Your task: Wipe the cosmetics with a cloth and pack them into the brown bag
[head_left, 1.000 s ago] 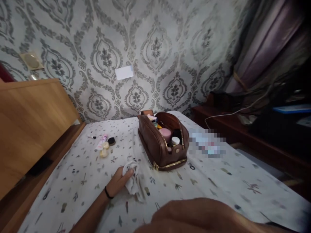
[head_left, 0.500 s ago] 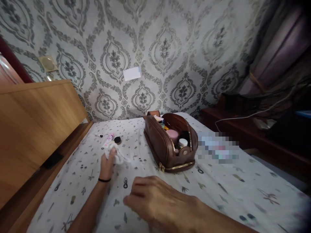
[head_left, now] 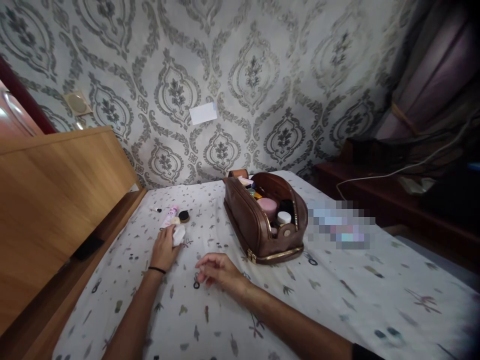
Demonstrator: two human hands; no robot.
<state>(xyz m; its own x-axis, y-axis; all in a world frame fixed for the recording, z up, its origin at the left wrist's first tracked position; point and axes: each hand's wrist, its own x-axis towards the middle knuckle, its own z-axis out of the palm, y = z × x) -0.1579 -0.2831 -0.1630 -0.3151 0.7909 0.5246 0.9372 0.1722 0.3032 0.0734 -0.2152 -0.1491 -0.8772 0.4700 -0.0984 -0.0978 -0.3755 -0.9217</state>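
My left hand (head_left: 165, 249), with a black band at the wrist, is closed on a crumpled white cloth (head_left: 179, 235) pressed down at the sheet. Just beyond it lie a pink tube (head_left: 171, 215), a small pale round piece (head_left: 175, 220) and a small black-topped jar (head_left: 184, 216). My right hand (head_left: 221, 270) is held over the sheet, fingers loosely bent and apart, with nothing visible in them. To its upper right stands a brown leather toiletry bag (head_left: 243, 220), unzipped. Inside show a pink jar (head_left: 267, 206) and a white-lidded jar (head_left: 284, 218).
A white patterned sheet (head_left: 318, 300) covers the surface. On the left rises a wooden board (head_left: 67, 190). A small thin item with a dark tip (head_left: 159, 210) lies at the back left. Right of the bag is a blurred-out object (head_left: 343, 225); a white cable (head_left: 390, 175) runs behind.
The white cloth, looser before, is now bunched smaller under my left hand. My right hand has moved away from the camera, further over the sheet, and its fingers have loosened.
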